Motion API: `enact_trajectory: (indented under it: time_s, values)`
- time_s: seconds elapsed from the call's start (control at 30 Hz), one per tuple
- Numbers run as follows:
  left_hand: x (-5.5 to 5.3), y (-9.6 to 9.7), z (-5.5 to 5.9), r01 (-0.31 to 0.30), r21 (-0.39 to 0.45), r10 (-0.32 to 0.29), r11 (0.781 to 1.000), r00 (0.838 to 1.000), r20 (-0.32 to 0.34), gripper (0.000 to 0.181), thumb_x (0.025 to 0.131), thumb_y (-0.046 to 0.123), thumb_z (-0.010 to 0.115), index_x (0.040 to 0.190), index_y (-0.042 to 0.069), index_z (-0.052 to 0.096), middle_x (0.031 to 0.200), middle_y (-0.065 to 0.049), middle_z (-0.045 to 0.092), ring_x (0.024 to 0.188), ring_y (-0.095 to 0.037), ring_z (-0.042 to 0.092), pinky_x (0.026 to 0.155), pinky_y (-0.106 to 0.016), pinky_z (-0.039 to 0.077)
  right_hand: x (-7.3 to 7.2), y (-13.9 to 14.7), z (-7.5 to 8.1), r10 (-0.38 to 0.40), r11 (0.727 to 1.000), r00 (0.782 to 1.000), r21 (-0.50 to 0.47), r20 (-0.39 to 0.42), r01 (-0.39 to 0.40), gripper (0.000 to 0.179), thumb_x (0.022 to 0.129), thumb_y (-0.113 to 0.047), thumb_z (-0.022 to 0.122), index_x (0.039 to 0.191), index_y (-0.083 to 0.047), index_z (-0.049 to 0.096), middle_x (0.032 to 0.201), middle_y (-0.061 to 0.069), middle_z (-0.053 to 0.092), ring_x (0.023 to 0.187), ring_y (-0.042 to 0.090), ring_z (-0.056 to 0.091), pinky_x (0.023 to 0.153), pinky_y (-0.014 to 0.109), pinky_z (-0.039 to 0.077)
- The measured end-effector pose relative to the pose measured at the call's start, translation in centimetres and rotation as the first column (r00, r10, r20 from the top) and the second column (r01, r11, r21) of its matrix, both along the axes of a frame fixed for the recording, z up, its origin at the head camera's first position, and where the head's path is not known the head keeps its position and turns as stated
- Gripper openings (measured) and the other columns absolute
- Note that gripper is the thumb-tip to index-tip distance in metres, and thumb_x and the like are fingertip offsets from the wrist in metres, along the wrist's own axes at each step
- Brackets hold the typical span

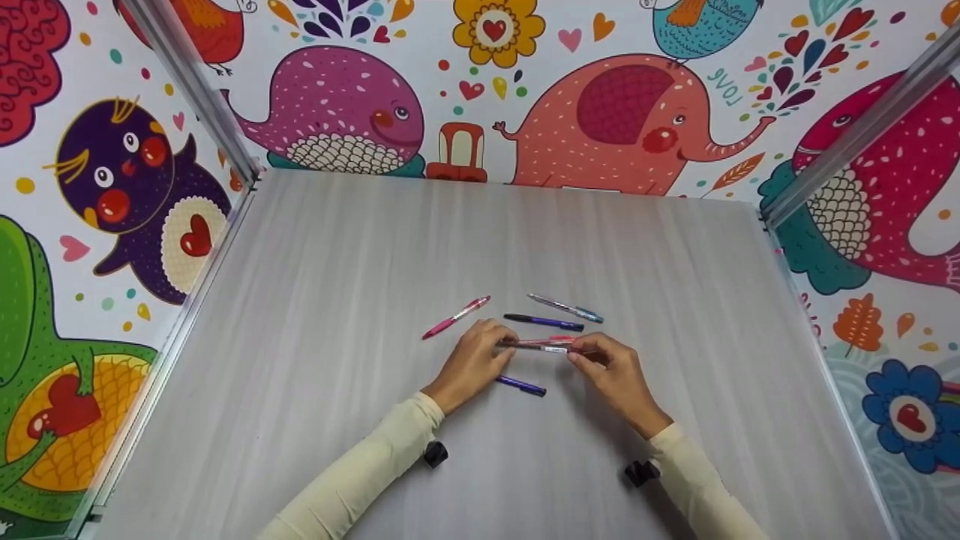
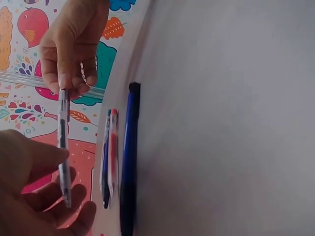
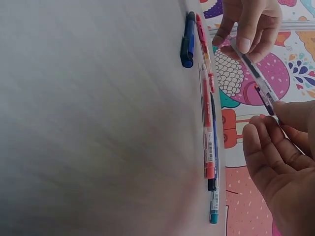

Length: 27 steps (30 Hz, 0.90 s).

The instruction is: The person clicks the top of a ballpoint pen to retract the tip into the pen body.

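A clear-barrelled pen [image 3: 257, 73] with a dark refill is held sideways above the table between both hands. My left hand [image 1: 474, 356] pinches one end of it between thumb and fingers. The other end is pinched by my right hand [image 1: 615, 371]. Just behind the held pen lies a red pen [image 3: 207, 142] with a clear barrel, partly covered in the head view. A blue pen [image 1: 523, 386] lies nearer the person, its left end hidden by the left hand. Farther back are a blue pen with a black end [image 1: 544, 322] and a clear pen with a teal end [image 1: 566, 307].
A pink pen [image 1: 456, 317] lies slantwise beyond the left hand. The pale wood-grain table [image 1: 337, 262] is bordered by metal rails [image 1: 172, 352] and cartoon-printed panels [image 1: 480, 97]. Small black devices [image 1: 435, 454] sit at both wrists.
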<state>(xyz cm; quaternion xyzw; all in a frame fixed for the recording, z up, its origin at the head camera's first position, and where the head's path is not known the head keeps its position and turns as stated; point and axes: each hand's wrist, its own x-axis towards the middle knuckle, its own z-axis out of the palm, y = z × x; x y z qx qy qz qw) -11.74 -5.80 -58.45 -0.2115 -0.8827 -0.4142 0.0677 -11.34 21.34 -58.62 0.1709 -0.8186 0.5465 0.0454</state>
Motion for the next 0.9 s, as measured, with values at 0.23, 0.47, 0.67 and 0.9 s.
enact_trajectory:
  time_s: [0.23, 0.47, 0.67, 0.9]
  values:
    - [-1.4, -1.0, -0.3, 0.012, -0.044, -0.015, 0.999, 0.998, -0.061, 0.012, 0.098, 0.002, 0.080, 0.110, 0.002, 0.080, 0.109, -0.010, 0.076, 0.108, -0.028, 0.069, 0.098, -0.043, 0.057, -1.8, -0.8, 0.1, 0.022, 0.998, 0.996, 0.056, -0.083, -0.017, 0.017, 0.094, 0.006, 0.082, 0.106, -0.007, 0.080, 0.099, 0.004, 0.080, 0.089, 0.020, 0.074, 0.084, 0.021, 0.060]
    - [-3.1, -2.0, -1.5, 0.003, -0.024, -0.007, 1.000, 0.990, -0.140, 0.011, 0.100, 0.004, 0.078, 0.111, 0.003, 0.079, 0.110, -0.009, 0.075, 0.113, -0.029, 0.067, 0.104, -0.046, 0.054, -3.9, -1.8, 0.3, 0.033, 0.993, 0.994, 0.119, -0.109, -0.020, 0.015, 0.095, 0.003, 0.083, 0.105, -0.006, 0.079, 0.098, 0.004, 0.078, 0.090, 0.020, 0.073, 0.085, 0.028, 0.061]
    - [-3.5, -2.3, -0.7, -0.022, -0.048, 0.016, 0.999, 0.993, -0.113, 0.010, 0.099, 0.001, 0.078, 0.110, 0.002, 0.079, 0.111, -0.010, 0.075, 0.113, -0.029, 0.067, 0.102, -0.044, 0.056, -5.1, -2.4, 0.4, 0.047, 0.989, 0.994, 0.145, -0.100, -0.033, 0.014, 0.095, 0.003, 0.083, 0.107, -0.005, 0.078, 0.100, 0.006, 0.078, 0.090, 0.020, 0.072, 0.084, 0.030, 0.061]
    - [-4.4, -2.9, -0.4, -0.061, -0.096, 0.049, 0.993, 0.991, -0.122, 0.010, 0.099, 0.002, 0.080, 0.109, 0.003, 0.080, 0.108, -0.010, 0.074, 0.107, -0.028, 0.066, 0.095, -0.043, 0.057, -6.2, -3.2, 0.3, 0.076, 0.984, 0.991, 0.170, -0.111, -0.057, 0.013, 0.098, 0.004, 0.079, 0.109, -0.002, 0.077, 0.105, 0.008, 0.078, 0.095, 0.025, 0.074, 0.085, 0.046, 0.063]
